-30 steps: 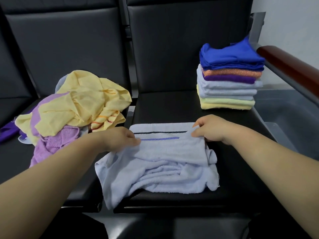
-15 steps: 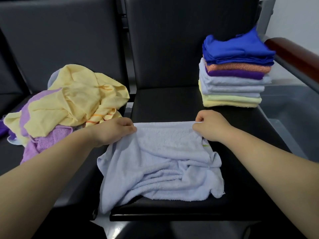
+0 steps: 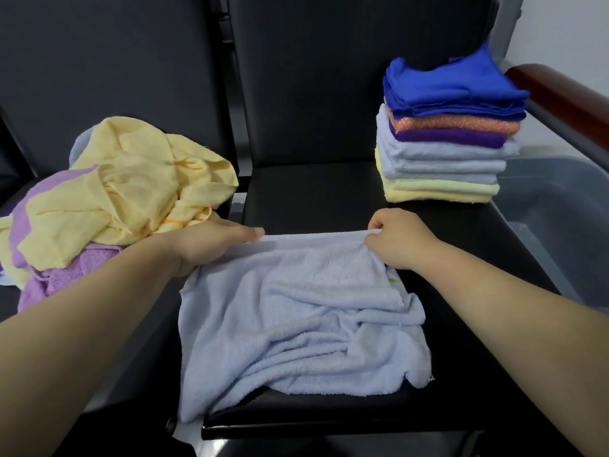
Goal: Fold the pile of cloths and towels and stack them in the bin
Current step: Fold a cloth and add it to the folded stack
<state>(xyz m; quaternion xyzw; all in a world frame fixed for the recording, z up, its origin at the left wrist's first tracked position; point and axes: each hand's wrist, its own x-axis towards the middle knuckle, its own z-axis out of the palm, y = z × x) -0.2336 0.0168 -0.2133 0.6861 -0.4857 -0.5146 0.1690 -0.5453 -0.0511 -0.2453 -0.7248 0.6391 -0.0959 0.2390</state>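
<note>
A pale blue towel (image 3: 296, 318) lies rumpled on the black seat (image 3: 313, 196) in front of me. My left hand (image 3: 211, 245) pinches its far left corner and my right hand (image 3: 398, 239) pinches its far right corner, the far edge stretched between them. An unfolded pile of yellow and lilac cloths (image 3: 108, 199) sits on the seat to the left. A stack of folded cloths (image 3: 448, 136), blue on top, stands at the back right of the seat. The grey bin (image 3: 560, 206) is to the right, below the armrest.
The black seat backs rise behind. A red-brown armrest (image 3: 566, 97) runs along the right side above the bin. A gap separates the two seats, and the towel's near left corner hangs over the front edge of the seat.
Both hands have carried the towel's far edge forward and flipped it, so the striped band no longer shows. The hands now hold the corners slightly farther apart.
</note>
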